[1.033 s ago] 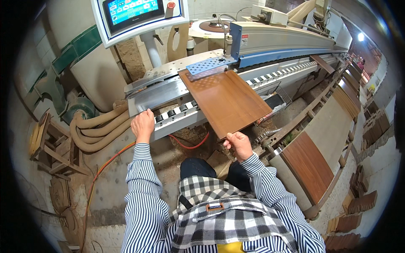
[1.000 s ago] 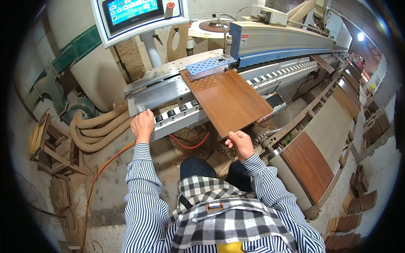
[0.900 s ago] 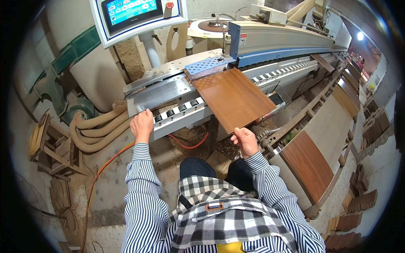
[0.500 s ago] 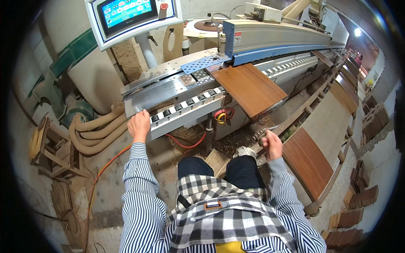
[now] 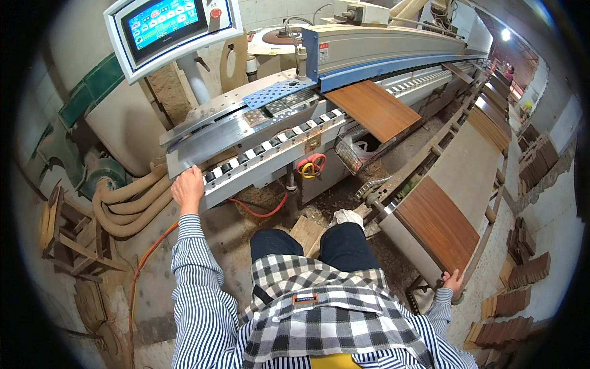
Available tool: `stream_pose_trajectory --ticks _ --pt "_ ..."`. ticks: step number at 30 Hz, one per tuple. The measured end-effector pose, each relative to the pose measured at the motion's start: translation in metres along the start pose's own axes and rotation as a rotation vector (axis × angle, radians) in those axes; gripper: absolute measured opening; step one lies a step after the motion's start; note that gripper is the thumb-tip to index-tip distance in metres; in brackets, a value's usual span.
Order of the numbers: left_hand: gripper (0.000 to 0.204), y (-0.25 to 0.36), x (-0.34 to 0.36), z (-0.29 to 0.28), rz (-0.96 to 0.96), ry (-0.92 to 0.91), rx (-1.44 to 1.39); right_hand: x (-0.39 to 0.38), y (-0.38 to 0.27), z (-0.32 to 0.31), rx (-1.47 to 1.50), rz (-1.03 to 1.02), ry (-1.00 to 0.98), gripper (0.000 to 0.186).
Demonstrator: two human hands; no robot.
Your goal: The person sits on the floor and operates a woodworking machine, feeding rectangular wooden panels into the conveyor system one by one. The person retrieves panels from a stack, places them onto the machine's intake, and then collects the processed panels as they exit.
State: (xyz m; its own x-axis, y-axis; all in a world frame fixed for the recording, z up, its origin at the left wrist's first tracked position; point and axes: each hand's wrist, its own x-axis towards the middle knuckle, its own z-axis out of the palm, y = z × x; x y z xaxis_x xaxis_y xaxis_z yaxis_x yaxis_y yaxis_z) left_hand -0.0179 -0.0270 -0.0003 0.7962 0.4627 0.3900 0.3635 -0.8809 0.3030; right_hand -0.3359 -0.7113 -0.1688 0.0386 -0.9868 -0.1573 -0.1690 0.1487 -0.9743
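Note:
My left hand (image 5: 187,189) is closed over the near left corner of the long machine's metal bed (image 5: 198,154), next to a row of black and white rollers (image 5: 253,152). Low on the right, my right hand (image 5: 453,281) has its fingers on the near edge of a reddish-brown wooden panel (image 5: 435,222), which lies flat on a conveyor with a pale belt (image 5: 464,157). Another brown panel (image 5: 375,109) sticks out sideways from the machine, its far edge under the blue-trimmed beam (image 5: 387,54).
A control screen (image 5: 165,27) stands on a post at upper left. Red and yellow scissors (image 5: 310,166) hang on the machine's side, above a red hose. Thick dust hoses (image 5: 126,212) and a wooden stool (image 5: 77,237) are at left. Stacked boards (image 5: 528,277) lie on the right.
My right hand has moved down and right, from above the conveyor's end to the panel's near edge. The panel in the machine has slid farther along, away from me. My left hand stays at the corner.

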Motion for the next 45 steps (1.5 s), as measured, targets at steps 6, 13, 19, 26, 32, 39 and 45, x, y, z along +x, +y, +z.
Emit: stream_pose_trajectory --ticks 6,13,19,26,32,39,45 --pt "0.042 -0.003 0.002 0.005 0.014 -0.003 0.030 -0.003 0.022 0.005 0.074 -0.051 0.096 0.040" --pt "0.042 -0.004 0.000 0.002 0.009 0.025 0.022 -0.051 0.034 0.005 0.271 0.286 -0.357 0.011" --pt "0.041 -0.004 0.001 0.004 0.019 0.009 0.027 -0.095 0.032 0.023 0.407 0.627 -0.717 0.013" --pt "0.041 -0.003 0.001 0.004 0.004 0.020 0.013 -0.100 0.004 0.041 0.539 0.518 -0.819 0.039" --pt "0.040 -0.002 0.000 0.001 0.004 0.018 0.010 -0.107 -0.032 0.022 0.534 0.307 -0.901 0.041" --pt "0.040 -0.004 0.000 0.001 -0.005 0.009 0.010 -0.137 -0.066 0.059 0.530 0.224 -1.140 0.045" --pt "0.041 -0.004 0.000 0.002 0.004 0.013 0.002 -0.210 -0.102 0.146 0.351 0.341 -1.348 0.022"
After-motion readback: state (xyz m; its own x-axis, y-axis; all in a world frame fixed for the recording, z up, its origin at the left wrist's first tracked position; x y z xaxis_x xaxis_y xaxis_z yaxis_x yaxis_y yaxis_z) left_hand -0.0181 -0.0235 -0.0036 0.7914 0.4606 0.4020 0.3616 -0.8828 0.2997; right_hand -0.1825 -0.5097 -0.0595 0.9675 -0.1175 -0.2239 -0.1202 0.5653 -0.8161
